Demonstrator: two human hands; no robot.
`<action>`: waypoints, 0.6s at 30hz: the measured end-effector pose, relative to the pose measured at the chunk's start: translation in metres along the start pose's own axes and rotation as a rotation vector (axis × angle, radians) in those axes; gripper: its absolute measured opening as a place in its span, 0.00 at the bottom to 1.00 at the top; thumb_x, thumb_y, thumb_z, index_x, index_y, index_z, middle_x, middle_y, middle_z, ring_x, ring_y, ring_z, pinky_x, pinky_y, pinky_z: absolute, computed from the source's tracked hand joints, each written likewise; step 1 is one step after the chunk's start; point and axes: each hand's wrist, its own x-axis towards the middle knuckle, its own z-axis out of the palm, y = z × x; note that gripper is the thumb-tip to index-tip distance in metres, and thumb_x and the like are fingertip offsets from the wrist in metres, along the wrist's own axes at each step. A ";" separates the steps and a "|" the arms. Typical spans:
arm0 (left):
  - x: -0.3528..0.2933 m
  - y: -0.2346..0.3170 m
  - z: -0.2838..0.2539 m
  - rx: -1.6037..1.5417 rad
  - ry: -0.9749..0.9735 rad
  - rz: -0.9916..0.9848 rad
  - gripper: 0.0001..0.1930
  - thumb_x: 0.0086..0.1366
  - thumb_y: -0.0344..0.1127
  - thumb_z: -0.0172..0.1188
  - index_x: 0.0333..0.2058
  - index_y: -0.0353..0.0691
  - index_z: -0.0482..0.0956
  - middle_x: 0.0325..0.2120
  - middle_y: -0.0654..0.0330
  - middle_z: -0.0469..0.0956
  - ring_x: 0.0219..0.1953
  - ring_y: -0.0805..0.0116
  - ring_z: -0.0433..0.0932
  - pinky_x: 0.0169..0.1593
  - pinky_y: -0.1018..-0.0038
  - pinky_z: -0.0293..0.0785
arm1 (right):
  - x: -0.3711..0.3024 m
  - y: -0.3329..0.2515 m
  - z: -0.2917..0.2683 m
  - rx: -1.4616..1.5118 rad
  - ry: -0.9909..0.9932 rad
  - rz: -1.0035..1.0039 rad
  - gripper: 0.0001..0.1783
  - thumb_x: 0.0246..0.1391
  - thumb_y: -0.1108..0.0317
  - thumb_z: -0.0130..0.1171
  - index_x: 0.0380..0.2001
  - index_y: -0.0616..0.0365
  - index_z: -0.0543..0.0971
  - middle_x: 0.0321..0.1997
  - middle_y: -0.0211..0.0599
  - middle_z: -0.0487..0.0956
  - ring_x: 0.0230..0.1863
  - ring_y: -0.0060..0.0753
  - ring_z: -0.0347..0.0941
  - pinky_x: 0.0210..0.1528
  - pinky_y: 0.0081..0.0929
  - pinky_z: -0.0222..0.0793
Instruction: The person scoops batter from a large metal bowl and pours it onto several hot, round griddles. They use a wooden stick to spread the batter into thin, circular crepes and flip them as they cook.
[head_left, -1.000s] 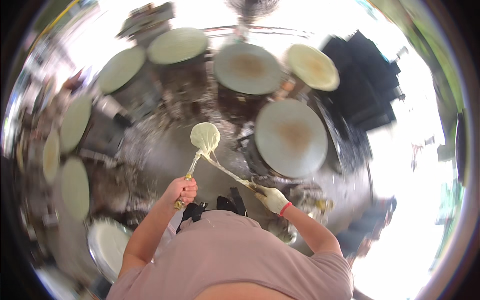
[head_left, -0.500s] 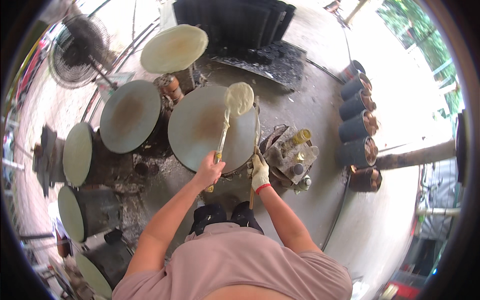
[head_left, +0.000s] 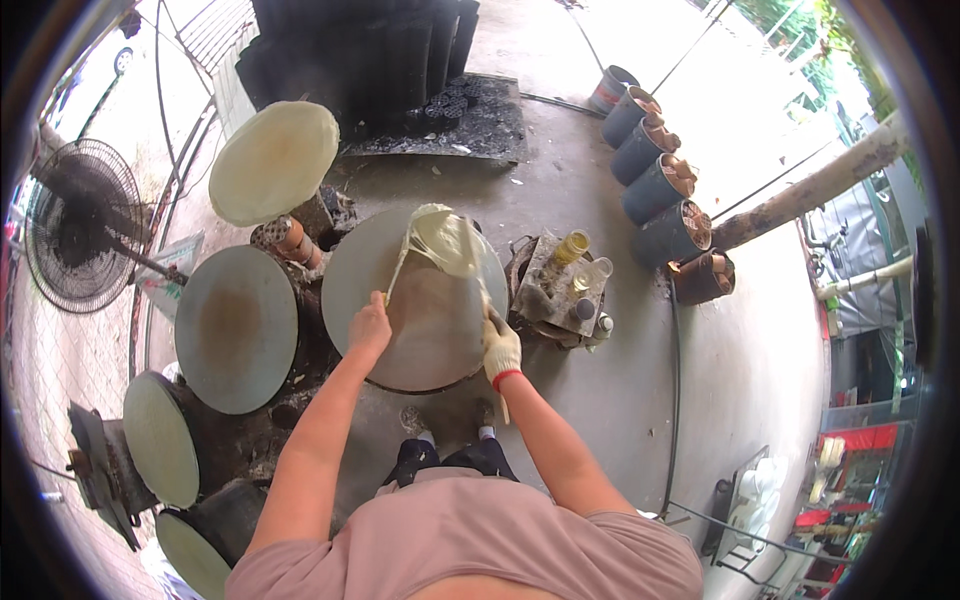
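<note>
My left hand [head_left: 370,325], bare, grips the handle of a long ladle [head_left: 398,270] above a large round griddle [head_left: 430,345]. Pale, creamy batter [head_left: 443,243] is at the ladle's head, over the far part of the griddle; whether it rests on the plate I cannot tell. Around a long thin stick [head_left: 485,290] closes my right hand [head_left: 501,345], in a white glove with a red cuff. The stick's far end is blurred beside the batter, and its lower end pokes out below the glove.
Other round griddles [head_left: 240,330] stand to the left, some coated pale, one tilted [head_left: 275,160]. Right of mine, a small stand [head_left: 545,290] carries bottles and jars. Several dark buckets [head_left: 670,235] line the right. A fan [head_left: 85,225] stands far left, beyond the griddles.
The view has shifted. The ladle has moved down toward the griddle and its head has tipped. Both hands have come further apart, and the stick's far end is now beside the batter.
</note>
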 end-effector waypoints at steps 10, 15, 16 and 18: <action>-0.001 -0.049 -0.025 0.127 0.057 -0.027 0.10 0.60 0.29 0.48 0.41 0.36 0.62 0.32 0.43 0.76 0.34 0.45 0.77 0.38 0.56 0.73 | -0.017 -0.002 0.025 0.044 -0.022 0.024 0.20 0.59 0.59 0.51 0.51 0.55 0.75 0.30 0.29 0.78 0.27 0.14 0.67 0.31 0.15 0.64; -0.020 -0.057 -0.050 0.175 0.054 -0.070 0.17 0.59 0.28 0.49 0.48 0.37 0.63 0.36 0.44 0.73 0.34 0.45 0.76 0.38 0.58 0.73 | -0.010 0.006 0.065 -0.241 -0.095 0.046 0.20 0.57 0.58 0.52 0.52 0.45 0.75 0.26 0.31 0.77 0.22 0.25 0.69 0.27 0.21 0.66; -0.025 -0.063 -0.053 0.195 0.076 -0.077 0.20 0.58 0.28 0.50 0.50 0.39 0.63 0.36 0.45 0.72 0.34 0.44 0.76 0.38 0.57 0.72 | -0.018 -0.029 0.071 -0.111 -0.217 0.322 0.19 0.57 0.57 0.52 0.51 0.45 0.75 0.22 0.28 0.74 0.17 0.22 0.66 0.20 0.21 0.63; -0.036 -0.075 -0.057 0.217 0.103 -0.074 0.24 0.57 0.28 0.50 0.55 0.42 0.63 0.36 0.46 0.70 0.35 0.45 0.75 0.38 0.57 0.72 | -0.014 -0.029 0.043 -0.151 -0.198 0.201 0.18 0.56 0.57 0.54 0.49 0.48 0.77 0.21 0.26 0.73 0.17 0.17 0.64 0.18 0.19 0.61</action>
